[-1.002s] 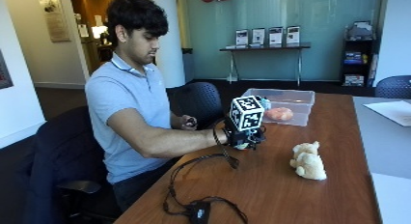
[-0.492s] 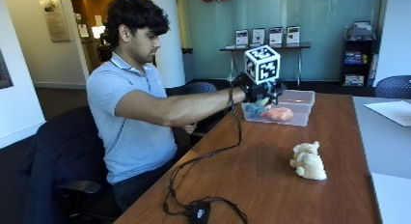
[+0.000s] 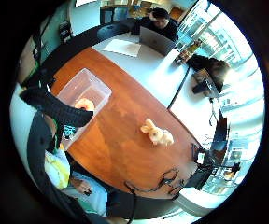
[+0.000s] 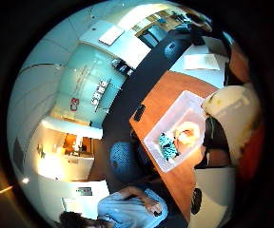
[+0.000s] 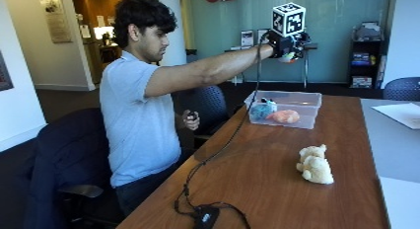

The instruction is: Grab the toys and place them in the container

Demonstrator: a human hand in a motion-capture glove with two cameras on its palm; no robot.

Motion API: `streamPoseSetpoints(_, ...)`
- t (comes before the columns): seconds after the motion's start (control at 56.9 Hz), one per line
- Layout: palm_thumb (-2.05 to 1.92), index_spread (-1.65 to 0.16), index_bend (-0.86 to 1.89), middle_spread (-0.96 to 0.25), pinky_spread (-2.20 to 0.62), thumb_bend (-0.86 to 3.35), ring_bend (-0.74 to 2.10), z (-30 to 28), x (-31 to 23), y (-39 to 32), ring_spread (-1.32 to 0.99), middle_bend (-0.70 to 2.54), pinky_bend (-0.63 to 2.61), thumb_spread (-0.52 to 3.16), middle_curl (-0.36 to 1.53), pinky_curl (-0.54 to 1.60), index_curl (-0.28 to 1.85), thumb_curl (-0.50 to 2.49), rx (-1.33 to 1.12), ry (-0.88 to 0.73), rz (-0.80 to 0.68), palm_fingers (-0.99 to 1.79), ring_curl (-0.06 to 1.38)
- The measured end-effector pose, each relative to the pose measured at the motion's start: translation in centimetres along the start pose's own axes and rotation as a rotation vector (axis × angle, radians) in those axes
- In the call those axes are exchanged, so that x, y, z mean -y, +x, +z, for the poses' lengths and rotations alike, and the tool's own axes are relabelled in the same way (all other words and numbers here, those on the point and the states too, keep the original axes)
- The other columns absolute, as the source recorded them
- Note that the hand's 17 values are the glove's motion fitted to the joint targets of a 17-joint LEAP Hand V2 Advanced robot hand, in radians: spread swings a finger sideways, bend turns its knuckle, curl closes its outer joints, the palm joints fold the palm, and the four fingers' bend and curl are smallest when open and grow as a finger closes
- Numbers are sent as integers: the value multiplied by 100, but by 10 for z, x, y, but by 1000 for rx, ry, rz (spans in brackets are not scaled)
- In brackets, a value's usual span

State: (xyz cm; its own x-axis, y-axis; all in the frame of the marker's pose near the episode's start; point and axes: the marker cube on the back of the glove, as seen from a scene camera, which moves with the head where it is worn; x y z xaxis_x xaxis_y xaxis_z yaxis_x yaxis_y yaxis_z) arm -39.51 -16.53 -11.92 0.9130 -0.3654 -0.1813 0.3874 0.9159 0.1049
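**Hand lifted high over the container with a toy**

A second before, the right hand (image 5: 285, 44) was low at the table (image 5: 262, 184), just in front of the container (image 5: 310, 119). Half a second later it was over the container's near edge. At this moment the arm was stretched out and the hand stood well above the container, higher than the person's head.

A pale toy (image 5: 287, 57) showed under the palm. The thumb-side palm view had it close against the hand, and the gloved fingers (image 3: 55, 108) seemed curled round it, though the outside view was too small to settle the grip.

The container stood at the table's far end, where it had been throughout. A teal toy (image 5: 261, 111) and an orange toy (image 5: 286, 116) lay inside, touching. The bunny (image 5: 315, 165) lay on the bare wood, well apart from the container and nearer the camera; it had not shifted. The bare hand was held near the person's waist.

By my reading, the lift meant the pale toy was picked and on its way, but not yet placed: the hand was too high for a tidy drop and needed to come down over the opening. The bunny remained to be fetched after that.
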Motion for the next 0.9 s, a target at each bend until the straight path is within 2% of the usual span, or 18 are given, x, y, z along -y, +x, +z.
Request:
streamPoseSetpoints(0.281, 53, -21, 30, -14, -39, 55, 116, 49, 39, -35, -41, 61, 133, 163, 85, 59, 59, 44, 87, -51, -3, 62, 78)
streamPoseSetpoints(0.334, 43, -22, 33, -12, -37, 53, 106, 57, 41, -35, -37, 55, 125, 163, 84, 58, 62, 40, 58, -99, 24, 38, 77)
streamPoseSetpoints(0.369, 30, -24, 38, -10, -26, 46, 87, 60, 40, -33, -32, 47, 112, 159, 80, 56, 65, 35, 30, -113, 32, -5, 74)
streamPoseSetpoints(0.387, 28, -24, 40, -9, -24, 45, 86, 61, 40, -32, -30, 48, 112, 159, 80, 58, 66, 34, 19, -112, 28, -7, 75)
streamPoseSetpoints(0.404, 15, -26, 39, -8, -19, 38, 70, 62, 39, -31, -26, 40, 105, 155, 76, 55, 64, 31, 11, -105, 20, -36, 70)
streamPoseSetpoints(0.51, -7, -30, 28, -5, -6, 21, 37, 62, 30, -19, -17, 23, 94, 145, 65, 44, 54, 25, -3, -80, 1, -28, 54)
streamPoseSetpoints(0.703, -7, -31, 17, -2, 4, 3, 21, 60, -3, 42, -8, 14, 80, 138, 54, 37, 47, 22, 0, -136, 95, -13, 45)
streamPoseSetpoints(0.896, -4, -32, 17, -2, 7, -3, 18, 77, -56, 170, -5, 14, 77, 135, 46, 35, 43, 23, -71, -213, 356, -10, 43)
